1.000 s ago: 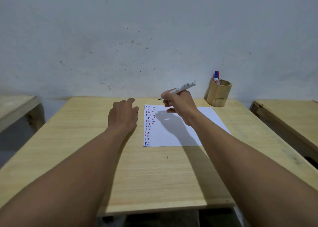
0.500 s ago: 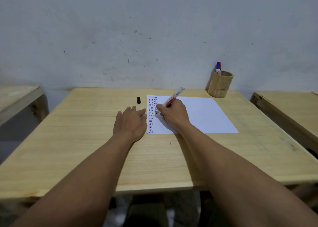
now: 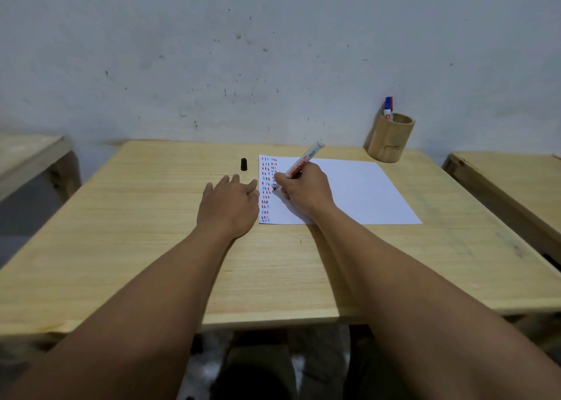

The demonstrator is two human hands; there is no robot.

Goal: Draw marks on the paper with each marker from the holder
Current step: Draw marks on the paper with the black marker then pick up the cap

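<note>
One marker (image 3: 304, 160) now lowered from mid-air onto the paper's (image 3: 358, 190) left columns, pinched in the right hand (image 3: 303, 190), black cap (image 3: 243, 164) off, left hand (image 3: 228, 207) spread flat beside: marking underway.

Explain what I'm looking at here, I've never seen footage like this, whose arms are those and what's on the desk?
No machine here: a camera worn on a person's head looks down at their two bare arms. The left hand lies flat on the pale wooden desk, beside a white paper sheet with rows of red, blue and black dashes along its left edge. The right hand grips a white marker, tip down on the sheet. A small black cap stands nearby. At the back, a round wooden holder keeps another marker.
</note>
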